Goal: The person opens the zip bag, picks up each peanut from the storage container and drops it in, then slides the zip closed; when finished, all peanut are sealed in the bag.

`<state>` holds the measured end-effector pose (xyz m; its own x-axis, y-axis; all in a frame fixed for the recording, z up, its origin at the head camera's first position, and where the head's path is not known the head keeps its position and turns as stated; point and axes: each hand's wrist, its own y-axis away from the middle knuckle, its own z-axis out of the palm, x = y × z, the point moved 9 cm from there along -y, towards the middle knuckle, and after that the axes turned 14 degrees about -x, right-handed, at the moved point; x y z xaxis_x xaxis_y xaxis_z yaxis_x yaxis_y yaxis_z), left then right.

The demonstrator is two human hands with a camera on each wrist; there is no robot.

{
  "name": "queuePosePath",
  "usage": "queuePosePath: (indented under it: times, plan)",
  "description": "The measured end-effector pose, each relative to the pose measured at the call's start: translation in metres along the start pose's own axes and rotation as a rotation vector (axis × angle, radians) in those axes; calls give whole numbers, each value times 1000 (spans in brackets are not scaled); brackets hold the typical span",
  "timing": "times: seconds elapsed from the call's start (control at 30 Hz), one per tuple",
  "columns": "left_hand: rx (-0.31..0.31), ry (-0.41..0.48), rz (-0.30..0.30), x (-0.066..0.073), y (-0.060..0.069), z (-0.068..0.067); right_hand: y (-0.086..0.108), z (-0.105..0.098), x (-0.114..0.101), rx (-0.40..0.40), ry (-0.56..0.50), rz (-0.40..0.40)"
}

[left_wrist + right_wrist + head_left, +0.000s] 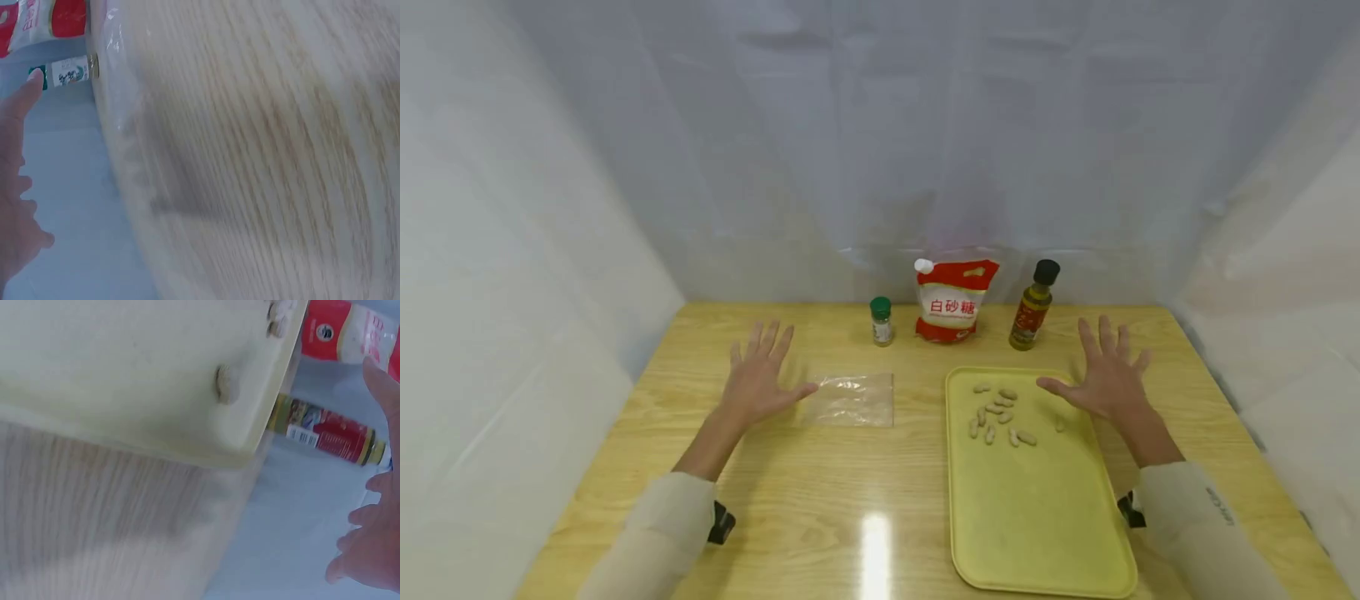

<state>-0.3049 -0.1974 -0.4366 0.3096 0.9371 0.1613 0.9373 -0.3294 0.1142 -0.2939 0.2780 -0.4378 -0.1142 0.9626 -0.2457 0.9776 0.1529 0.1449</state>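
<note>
My left hand (758, 385) is raised above the table with its fingers spread and holds nothing; its thumb overlaps the left edge of a clear plastic bag (857, 402) in the head view. Fingers also spread, my right hand (1105, 379) hovers over the upper right edge of a yellow tray (1037, 517) and holds nothing. Several peanuts (1000, 408) lie in the tray's upper part, and a single peanut (225, 384) is apart from them, near the right hand.
Along the table's back edge stand a green-capped jar (882, 322), a red and white pouch (953, 302) with a white cap, and a dark-capped bottle (1033, 306). Pale sheeting (865, 150) hangs behind the table and at both sides.
</note>
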Motion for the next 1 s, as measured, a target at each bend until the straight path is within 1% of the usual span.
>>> queuePosePath:
  times: [0.13,0.23,0.37,0.47,0.53,0.63,0.73,0.8,0.9,1.0]
  plan:
    - [-33,42,104,19,-7,14,-1,4,-14,-45,-30,-34]
    - [-65,67,147,34,-12,22,-2,10,-24,-85,-72,-56]
    - [-123,90,177,53,-18,32,-4,20,-42,-133,-107,-83]
    - [-181,88,186,64,-20,40,-3,26,-57,-150,-125,-100]
    - [-226,86,194,72,-22,46,-3,29,-69,-153,-138,-126]
    - [-273,71,210,83,-24,53,-3,34,-85,-162,-189,-164]
    - [-306,62,209,90,-27,59,-6,40,-98,-181,-244,-198]
    - [-322,58,201,91,-30,63,-7,45,-107,-194,-284,-223]
    - [-356,92,186,91,-34,70,-10,53,-118,-208,-328,-247]
    - [-390,134,170,89,-38,78,-10,59,-128,-224,-357,-252]
